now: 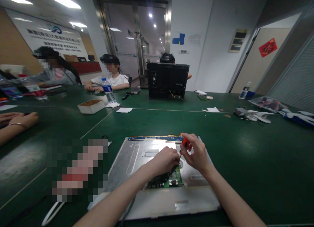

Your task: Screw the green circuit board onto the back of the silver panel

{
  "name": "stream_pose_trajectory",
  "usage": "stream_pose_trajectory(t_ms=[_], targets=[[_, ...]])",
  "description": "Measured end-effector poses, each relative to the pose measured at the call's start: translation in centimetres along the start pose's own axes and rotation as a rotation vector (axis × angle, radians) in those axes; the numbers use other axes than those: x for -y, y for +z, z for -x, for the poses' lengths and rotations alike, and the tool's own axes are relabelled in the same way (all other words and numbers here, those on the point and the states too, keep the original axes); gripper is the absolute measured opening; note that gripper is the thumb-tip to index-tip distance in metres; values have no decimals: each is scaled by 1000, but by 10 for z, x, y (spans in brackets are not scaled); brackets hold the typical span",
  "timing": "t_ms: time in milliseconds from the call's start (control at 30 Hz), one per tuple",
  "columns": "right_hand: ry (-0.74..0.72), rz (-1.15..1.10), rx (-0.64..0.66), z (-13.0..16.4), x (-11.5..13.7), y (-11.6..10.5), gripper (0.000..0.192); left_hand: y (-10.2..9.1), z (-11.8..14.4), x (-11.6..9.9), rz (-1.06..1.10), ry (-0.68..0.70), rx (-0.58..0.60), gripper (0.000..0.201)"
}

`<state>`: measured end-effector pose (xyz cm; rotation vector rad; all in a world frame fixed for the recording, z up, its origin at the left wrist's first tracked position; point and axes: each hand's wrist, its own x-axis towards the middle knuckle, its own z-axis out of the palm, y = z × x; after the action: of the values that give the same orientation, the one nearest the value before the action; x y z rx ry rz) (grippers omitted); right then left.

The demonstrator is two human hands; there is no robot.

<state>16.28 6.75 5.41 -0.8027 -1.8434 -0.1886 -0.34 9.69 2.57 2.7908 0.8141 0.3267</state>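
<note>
A silver metal display panel [133,161] lies flat on the table in front of me, with a narrow blue circuit strip [149,139] along its far edge. On its middle sits a green circuit board [180,179], partly covered by my left hand [165,158]. The fingers of that hand are closed around the screwdriver's lower end; what they pinch is hidden. My right hand [198,155] grips a screwdriver [185,143] with a red and black handle, its thin shaft pointing down at the board.
Left of the panel lies a blurred-out pinkish object [80,168] with a white cable. Farther off are a small open box [90,106], a water bottle [108,89] and a black monitor casing [168,79]. Several people sit around the green table [257,161]; a co-worker's hands [24,120] rest at left.
</note>
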Motion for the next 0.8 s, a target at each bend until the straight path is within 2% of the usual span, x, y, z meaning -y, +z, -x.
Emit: stream_pose_trajectory(t_ms=[167,367,633,800], targets=[[-10,32,-9,3,-3,2,29,2,0,0,-52,-14,5,13],[19,-15,30,1,0,-2,37,1,1,-2,-25,-7,-15,14],[-25,56,-44,1,-2,0,28,-2,1,-3,-1,-30,2,14],[-1,-19,18,1,0,-2,36,-1,0,-2,-1,-24,14,10]])
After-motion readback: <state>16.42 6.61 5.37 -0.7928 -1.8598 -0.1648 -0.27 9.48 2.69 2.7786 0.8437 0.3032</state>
